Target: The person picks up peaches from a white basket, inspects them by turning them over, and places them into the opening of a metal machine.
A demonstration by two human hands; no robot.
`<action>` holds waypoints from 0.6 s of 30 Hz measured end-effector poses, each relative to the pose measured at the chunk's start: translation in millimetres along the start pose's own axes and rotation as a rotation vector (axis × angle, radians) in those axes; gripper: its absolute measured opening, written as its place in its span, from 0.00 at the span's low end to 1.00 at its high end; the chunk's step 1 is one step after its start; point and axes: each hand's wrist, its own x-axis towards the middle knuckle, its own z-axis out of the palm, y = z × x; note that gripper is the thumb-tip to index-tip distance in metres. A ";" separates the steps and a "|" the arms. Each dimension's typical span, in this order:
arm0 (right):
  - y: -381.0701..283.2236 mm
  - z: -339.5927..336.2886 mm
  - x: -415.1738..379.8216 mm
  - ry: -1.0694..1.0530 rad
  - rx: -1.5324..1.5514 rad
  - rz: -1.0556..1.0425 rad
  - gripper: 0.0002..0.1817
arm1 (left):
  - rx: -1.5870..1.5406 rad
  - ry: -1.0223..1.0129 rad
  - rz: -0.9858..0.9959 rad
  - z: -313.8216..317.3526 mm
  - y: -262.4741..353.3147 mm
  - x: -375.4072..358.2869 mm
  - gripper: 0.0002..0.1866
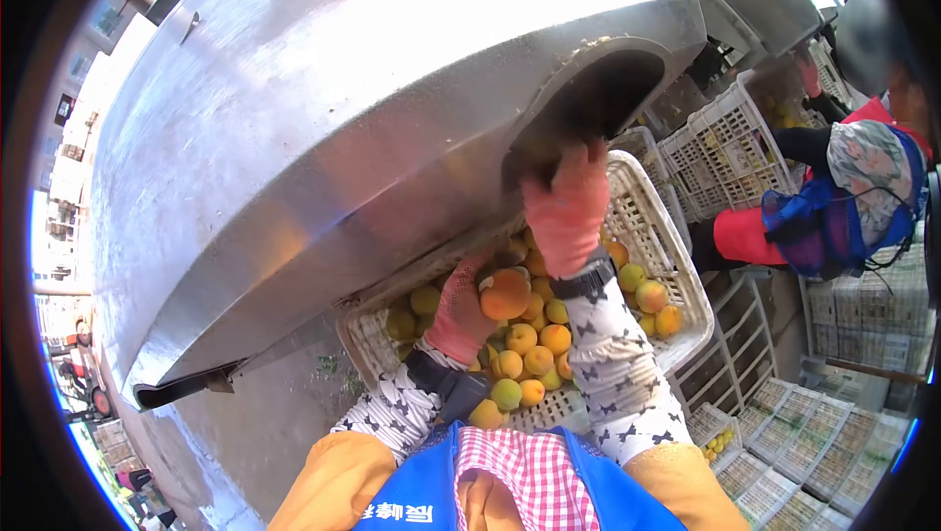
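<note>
My left hand [459, 313], in a pink glove, is curled against an orange peach [505, 294] just above the other fruit. My right hand [569, 206], gloved the same way, reaches up to the dark mouth of a metal chute [637, 80]. Its fingertips are blurred in the shadow, so what they hold, if anything, is hidden. Under both hands sits a white plastic crate [694, 308] with yellow, orange and greenish peaches [537, 360]. Part of the crate lies behind my right forearm and under the metal edge.
A large curved metal housing [323, 71] overhangs the crate from the left. To the right, a co-worker [833, 198] is beside a tilted white crate [730, 154]. Crates [823, 433] stand at the lower right, near a metal rack [730, 345].
</note>
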 end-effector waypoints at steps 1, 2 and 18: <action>-6.6 8.1 11.8 -0.056 -0.067 0.086 0.35 | 0.236 0.037 0.061 -0.5 -1.1 2.0 0.27; -12.9 8.7 16.5 -0.117 -0.132 0.180 0.36 | 0.477 0.067 0.116 -1.9 -2.7 1.1 0.29; -11.7 -102.7 -49.9 -0.601 0.343 0.146 0.38 | -0.008 -0.162 0.076 14.4 42.5 13.2 0.28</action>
